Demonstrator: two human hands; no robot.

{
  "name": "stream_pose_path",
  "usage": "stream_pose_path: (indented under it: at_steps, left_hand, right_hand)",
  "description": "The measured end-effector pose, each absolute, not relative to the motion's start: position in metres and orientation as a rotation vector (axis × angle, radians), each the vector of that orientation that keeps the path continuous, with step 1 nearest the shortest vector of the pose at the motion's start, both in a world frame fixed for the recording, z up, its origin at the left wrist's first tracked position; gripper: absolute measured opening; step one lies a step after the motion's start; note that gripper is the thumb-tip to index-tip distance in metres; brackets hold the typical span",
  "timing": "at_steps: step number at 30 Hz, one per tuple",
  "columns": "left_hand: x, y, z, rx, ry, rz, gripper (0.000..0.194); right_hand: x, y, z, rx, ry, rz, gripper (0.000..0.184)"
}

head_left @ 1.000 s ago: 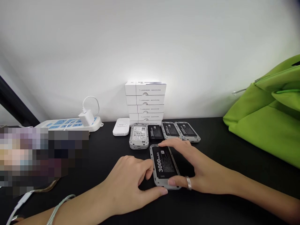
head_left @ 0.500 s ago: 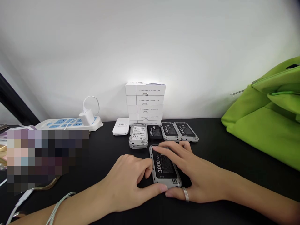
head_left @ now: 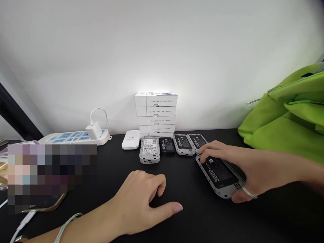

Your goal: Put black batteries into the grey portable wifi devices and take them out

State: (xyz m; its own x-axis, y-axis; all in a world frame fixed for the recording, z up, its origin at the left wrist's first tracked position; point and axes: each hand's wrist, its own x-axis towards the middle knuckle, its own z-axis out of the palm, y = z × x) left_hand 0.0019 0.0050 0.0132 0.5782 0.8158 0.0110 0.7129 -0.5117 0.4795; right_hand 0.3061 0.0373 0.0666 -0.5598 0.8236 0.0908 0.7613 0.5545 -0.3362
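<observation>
My right hand [head_left: 255, 168] grips a grey device [head_left: 225, 192] with a black battery in it, marked 3000mAh. Its fingers reach over the far end and the thumb lies at the near right corner; the device is tilted. Over the black table my left hand [head_left: 144, 202] holds nothing, its fingers loosely curled and the thumb stretched apart. Farther back lie a small stack of grey devices [head_left: 150, 146] with a white label on top, a loose black battery [head_left: 166, 145], and two battery-fitted devices, the left one [head_left: 184, 144] and the right one [head_left: 196, 140], which my right fingers partly hide.
White boxes [head_left: 157, 111] stand stacked against the wall, with white covers [head_left: 131, 140] piled beside them. At the left lies a power strip [head_left: 73, 136] holding a white charger [head_left: 93, 130]. A green bag [head_left: 280, 118] fills the right side. The near left is pixelated.
My right hand has carried the battery-fitted device from between both hands to the right, close to the row's right end. My left hand has stayed nearly in place and no longer touches the device.
</observation>
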Motion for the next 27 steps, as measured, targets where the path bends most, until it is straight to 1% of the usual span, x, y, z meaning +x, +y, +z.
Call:
stream_pose_path:
  at_steps: [3, 5, 7, 9, 14, 19, 21, 25, 27]
  left_hand:
    - [0.002, 0.005, 0.013, 2.382, 1.223, 0.324, 0.042]
    - [0.002, 0.005, 0.013, 2.386, 1.221, 0.326, 0.042]
    - [0.002, 0.004, 0.012, 2.39, 1.227, 0.336, 0.041]
    - [0.002, 0.004, 0.012, 2.391, 1.227, 0.344, 0.041]
    - [0.002, 0.006, 0.011, 2.403, 1.22, 0.347, 0.04]
    - [0.002, 0.006, 0.005, 2.451, 1.241, 0.354, 0.024]
    - [0.002, 0.006, 0.004, 2.473, 1.229, 0.371, 0.022]
    - [0.002, 0.006, 0.003, 2.49, 1.209, 0.411, 0.022]
    - [0.002, 0.007, 0.002, 2.49, 1.201, 0.42, 0.022]
  right_hand:
    - [0.314, 0.033, 0.059, -1.559, -2.729, 0.476, 0.08]
    - [0.317, 0.03, 0.053, -1.663, -2.706, 0.434, 0.087]
    - [0.32, 0.027, 0.048, -1.675, -2.679, 0.405, 0.091]
    - [0.322, 0.027, 0.044, -1.615, -2.669, 0.383, 0.089]
    - [0.326, 0.029, 0.036, -1.416, -2.664, 0.382, 0.079]
    - [0.328, 0.027, 0.028, -1.383, -2.74, 0.358, 0.086]
    - [0.318, 0.021, 0.03, -1.382, -2.761, 0.342, 0.083]
    - [0.276, 0.002, 0.041, -1.289, -2.796, 0.383, 0.062]
    - [0.252, -0.001, 0.046, -1.172, -2.823, 0.464, 0.056]
